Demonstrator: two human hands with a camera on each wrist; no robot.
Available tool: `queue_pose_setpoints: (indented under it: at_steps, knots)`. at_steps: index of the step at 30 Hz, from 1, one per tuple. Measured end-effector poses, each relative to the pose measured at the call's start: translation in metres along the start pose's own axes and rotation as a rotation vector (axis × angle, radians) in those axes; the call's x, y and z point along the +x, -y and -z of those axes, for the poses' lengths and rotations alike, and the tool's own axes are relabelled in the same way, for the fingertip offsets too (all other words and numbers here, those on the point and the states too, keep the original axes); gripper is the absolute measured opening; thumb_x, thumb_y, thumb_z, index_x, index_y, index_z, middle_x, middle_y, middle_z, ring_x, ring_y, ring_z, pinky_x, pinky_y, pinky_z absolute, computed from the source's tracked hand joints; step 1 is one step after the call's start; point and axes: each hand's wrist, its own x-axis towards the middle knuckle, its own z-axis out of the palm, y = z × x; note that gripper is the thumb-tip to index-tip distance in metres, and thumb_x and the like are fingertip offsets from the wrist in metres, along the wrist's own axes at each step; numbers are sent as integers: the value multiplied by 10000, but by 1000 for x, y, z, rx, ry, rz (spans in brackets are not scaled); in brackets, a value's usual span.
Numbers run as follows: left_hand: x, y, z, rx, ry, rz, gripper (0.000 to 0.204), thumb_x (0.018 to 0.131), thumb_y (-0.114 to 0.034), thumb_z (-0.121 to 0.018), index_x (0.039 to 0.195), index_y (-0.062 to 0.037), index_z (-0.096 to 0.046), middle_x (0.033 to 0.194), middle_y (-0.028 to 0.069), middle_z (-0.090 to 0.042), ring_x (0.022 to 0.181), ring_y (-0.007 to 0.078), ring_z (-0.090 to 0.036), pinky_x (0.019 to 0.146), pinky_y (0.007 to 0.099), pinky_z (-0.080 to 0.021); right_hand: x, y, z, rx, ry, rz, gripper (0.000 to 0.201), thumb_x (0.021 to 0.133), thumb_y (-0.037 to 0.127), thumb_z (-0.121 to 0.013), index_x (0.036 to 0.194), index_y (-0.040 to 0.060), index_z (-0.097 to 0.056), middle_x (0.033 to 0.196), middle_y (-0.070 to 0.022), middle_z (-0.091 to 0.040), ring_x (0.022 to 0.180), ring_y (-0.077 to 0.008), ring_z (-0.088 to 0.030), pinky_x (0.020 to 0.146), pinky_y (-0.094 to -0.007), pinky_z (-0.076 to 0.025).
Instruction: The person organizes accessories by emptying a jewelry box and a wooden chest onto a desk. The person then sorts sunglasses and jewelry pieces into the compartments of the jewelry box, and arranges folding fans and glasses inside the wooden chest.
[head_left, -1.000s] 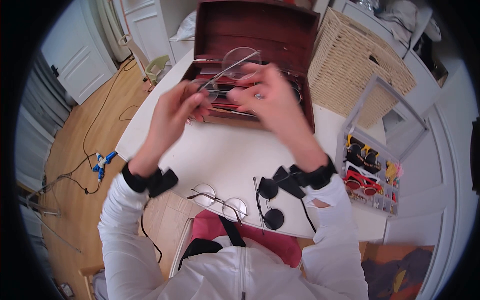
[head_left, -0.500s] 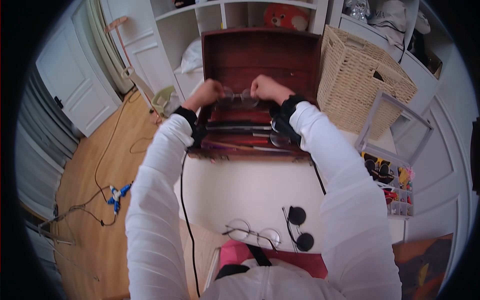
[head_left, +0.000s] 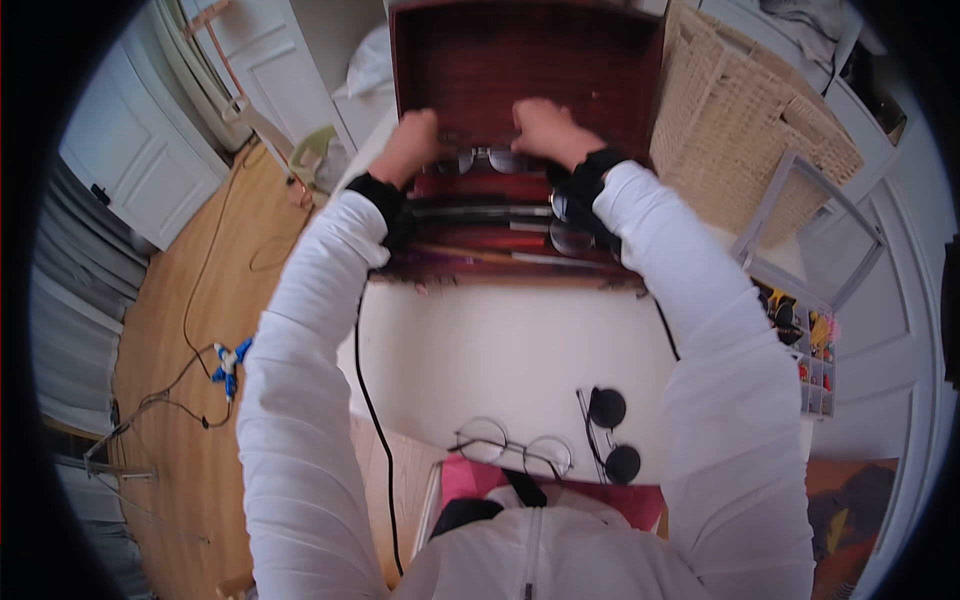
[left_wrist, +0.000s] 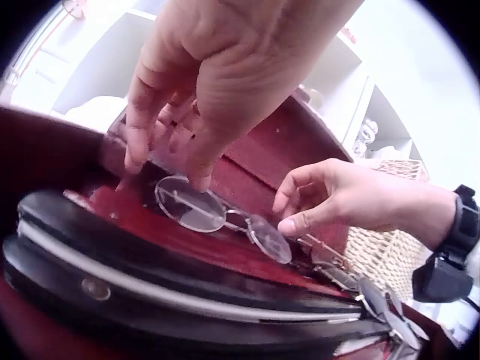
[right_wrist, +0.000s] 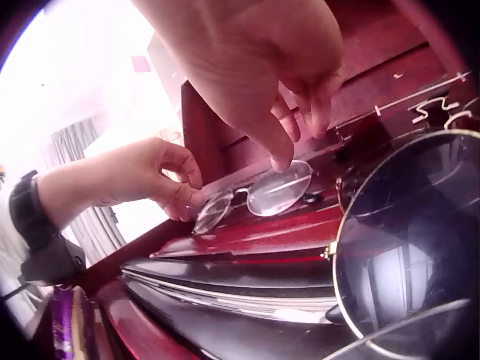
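Note:
Clear-lensed round glasses (head_left: 487, 158) with a thin metal bridge sit in the back part of a dark red chest (head_left: 530, 80), behind a red case (left_wrist: 124, 212). At one end of them is my left hand (head_left: 415, 140), its thumb tip right at the lens rim and the fingers spread away from the thumb. By the other lens, my right hand (head_left: 552, 132) has its thumb close to the rim and its fingers apart from it. Black cases (right_wrist: 225, 300) lie in front. Round dark sunglasses (right_wrist: 405, 240) stand at the chest's right side.
On the white table (head_left: 480, 350), eyeglasses (head_left: 510, 447) and black round sunglasses (head_left: 612, 435) lie near the front edge. A wicker basket (head_left: 740, 130) stands right of the chest. Further right is a compartment box (head_left: 818, 375) with its clear lid raised. Black cables run from both wrists.
Both hands have carried the glasses from over the front of the chest to its back and lowered them there. The fingers now stand looser around the lenses.

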Motion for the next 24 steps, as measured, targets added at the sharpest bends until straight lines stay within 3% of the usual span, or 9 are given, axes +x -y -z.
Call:
queue_pose_setpoints:
  at_steps: [2, 4, 6, 8, 10, 12, 15, 18, 24]
  knots:
    - [-8, -16, 22, 43, -34, 98, 353, 663, -254, -764, 811, 36, -628, 788, 227, -634, 766, 351, -642, 653, 390, -519, -7, 0, 12, 10, -21, 12, 310, 694, 255, -738, 909, 74, -608, 904, -124, -644, 892, -293, -618, 738, -420, -479]
    - [-34, -36, 57, -86, -177, -82, 389, 681, -287, -766, 841, 33, -615, 790, 202, -635, 741, 337, -637, 651, 383, -507, -34, 13, 56, 101, 74, 104, 247, 744, 207, -695, 916, 54, -604, 862, -112, -637, 842, -275, -620, 708, -388, -489]
    - [-80, -79, 93, -208, -211, -149, 407, 687, -300, -764, 862, 26, -594, 760, 165, -631, 728, 318, -629, 645, 385, -498, -103, 42, 122, 218, 168, 195, 296, 814, 186, -609, 1009, -35, -587, 878, -202, -634, 804, -325, -622, 732, -378, -494]
    - [-139, -131, 119, -262, 53, -49, 436, 666, -245, -791, 980, -12, -598, 861, 102, -615, 758, 212, -587, 671, 316, -471, -137, 34, 110, 337, 370, 193, 190, 769, 109, -649, 932, 31, -589, 863, -107, -618, 821, -257, -612, 697, -356, -489]
    - [-197, -154, 117, -290, 183, -265, 501, 588, -191, -811, 1000, -18, -584, 949, 98, -582, 841, 225, -578, 705, 327, -468, -200, 40, 123, 308, 609, 470, 197, 755, 22, -625, 947, 23, -579, 968, -125, -587, 862, -254, -594, 715, -317, -481]
    - [-235, -174, 106, -225, 381, -404, 530, 558, -152, -794, 1020, -25, -567, 1009, 88, -543, 913, 246, -550, 750, 335, -456, -257, 40, 103, 323, 811, 429, 286, 706, -6, -648, 977, 43, -570, 1070, -127, -533, 970, -262, -546, 816, -334, -438]
    - [-265, -183, 82, -206, 475, -393, 474, 576, -125, -768, 985, -24, -550, 969, 93, -521, 915, 269, -529, 762, 360, -448, -301, 38, 82, 137, 536, 680, 281, 731, 25, -617, 1006, 53, -567, 1002, -99, -506, 950, -236, -516, 769, -363, -408]
    - [-276, -174, 58, -283, 471, -314, 376, 603, -81, -736, 914, -23, -533, 910, 103, -509, 860, 289, -526, 731, 373, -452, -308, 32, 60, 171, 413, 724, 276, 719, 43, -640, 979, 62, -547, 1028, -90, -491, 1010, -224, -476, 797, -373, -378]
    - [-257, -168, 38, -306, 349, -240, 291, 654, -49, -706, 875, 6, -526, 873, 128, -509, 851, 311, -520, 738, 381, -457, -294, 5, 68, 168, 602, 282, 350, 660, 42, -716, 908, 56, -470, 946, -105, -547, 954, -312, -513, 840, -388, -384]
